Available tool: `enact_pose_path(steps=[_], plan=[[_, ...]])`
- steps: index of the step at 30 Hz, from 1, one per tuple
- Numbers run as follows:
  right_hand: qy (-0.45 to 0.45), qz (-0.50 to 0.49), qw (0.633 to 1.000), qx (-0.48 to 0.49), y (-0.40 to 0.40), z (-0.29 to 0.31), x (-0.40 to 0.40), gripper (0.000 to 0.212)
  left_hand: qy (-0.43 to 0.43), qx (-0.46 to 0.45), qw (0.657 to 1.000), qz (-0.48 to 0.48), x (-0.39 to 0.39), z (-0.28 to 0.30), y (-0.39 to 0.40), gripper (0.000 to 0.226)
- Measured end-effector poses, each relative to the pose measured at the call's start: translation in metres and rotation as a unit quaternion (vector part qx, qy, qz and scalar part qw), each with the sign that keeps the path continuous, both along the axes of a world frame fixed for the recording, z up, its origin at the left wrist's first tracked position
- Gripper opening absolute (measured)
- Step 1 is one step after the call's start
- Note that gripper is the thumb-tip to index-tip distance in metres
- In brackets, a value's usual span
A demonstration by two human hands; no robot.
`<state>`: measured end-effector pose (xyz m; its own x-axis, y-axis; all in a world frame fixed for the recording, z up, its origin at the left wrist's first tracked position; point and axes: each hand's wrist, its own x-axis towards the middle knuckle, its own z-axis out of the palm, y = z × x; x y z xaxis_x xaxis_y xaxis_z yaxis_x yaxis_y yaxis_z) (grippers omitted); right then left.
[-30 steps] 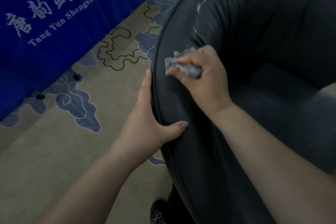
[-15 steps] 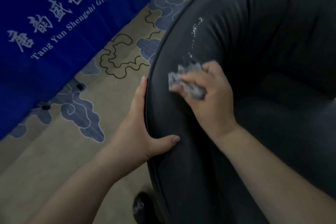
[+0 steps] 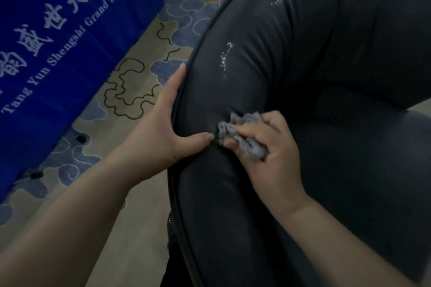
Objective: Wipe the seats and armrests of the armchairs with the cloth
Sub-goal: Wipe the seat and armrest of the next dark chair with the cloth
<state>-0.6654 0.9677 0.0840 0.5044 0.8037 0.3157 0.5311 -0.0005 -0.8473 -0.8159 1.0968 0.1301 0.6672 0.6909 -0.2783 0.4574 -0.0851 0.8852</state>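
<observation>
A dark grey leather armchair (image 3: 314, 77) fills the right half of the view, its rounded left armrest (image 3: 210, 182) curving toward me. My right hand (image 3: 268, 158) grips a crumpled grey cloth (image 3: 242, 137) and presses it on top of the armrest. My left hand (image 3: 168, 123) clasps the armrest's outer edge, fingers flat along the piped seam and thumb on top, almost touching the cloth. White flecks (image 3: 225, 58) dot the leather farther up the armrest and on the backrest. The seat cushion (image 3: 384, 158) lies to the right.
A blue table skirt (image 3: 58, 42) with white hotel lettering hangs at the left. Beige carpet (image 3: 140, 91) with blue cloud patterns covers the floor between it and the chair. A dark chair foot (image 3: 171, 223) shows below the armrest.
My right hand has dragged the cloth down the armrest toward me, ending beside my left thumb. My left hand keeps its hold on the armrest edge.
</observation>
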Motion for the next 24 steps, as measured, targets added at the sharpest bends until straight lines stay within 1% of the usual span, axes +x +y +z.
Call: enact_pose_path(steps=[2,4,6,8,11,14,16,18,19,21,22,24], plan=[[0.011,-0.009,1.000,-0.016,0.006,0.000,0.002,0.023,-0.009,-0.021,1.000,-0.022,0.002,0.001,0.010,0.111],[-0.022,-0.035,0.999,-0.024,0.037,0.011,0.011,0.021,-0.011,-0.034,0.998,-0.046,0.005,0.004,0.020,0.110],[-0.064,-0.081,0.994,-0.023,0.076,0.021,0.021,0.021,-0.010,-0.045,0.997,-0.069,0.007,0.005,0.032,0.111],[-0.048,-0.124,0.991,-0.018,0.097,0.027,0.029,0.021,-0.013,-0.056,0.995,-0.087,0.009,0.005,0.041,0.112],[-0.021,-0.146,0.989,-0.022,0.076,0.021,0.015,0.024,-0.024,-0.076,0.989,-0.121,0.013,0.002,0.052,0.113],[0.012,-0.137,0.990,-0.027,0.040,0.018,-0.010,0.025,-0.025,-0.063,0.988,-0.139,0.014,-0.001,0.059,0.115],[0.020,-0.166,0.985,-0.029,0.047,0.024,-0.006,0.027,-0.018,-0.059,0.987,-0.146,0.015,0.000,0.061,0.116],[-0.004,-0.198,0.980,-0.006,0.078,0.039,0.008,0.029,-0.028,-0.060,0.986,-0.154,0.016,0.002,0.064,0.114],[-0.025,-0.190,0.982,0.000,0.095,0.046,0.014,0.030,-0.034,-0.062,0.985,-0.157,0.017,0.002,0.064,0.112],[-0.081,-0.151,0.985,-0.029,0.119,0.047,0.016,0.031,-0.042,-0.078,0.983,-0.159,0.019,0.003,0.067,0.110],[-0.094,-0.142,0.984,-0.047,0.122,0.043,0.017,0.030,-0.043,-0.088,0.982,-0.161,0.019,0.003,0.069,0.110],[-0.082,-0.170,0.980,-0.058,0.113,0.029,0.023,0.028,-0.039,-0.097,0.980,-0.168,0.020,0.003,0.073,0.112]])
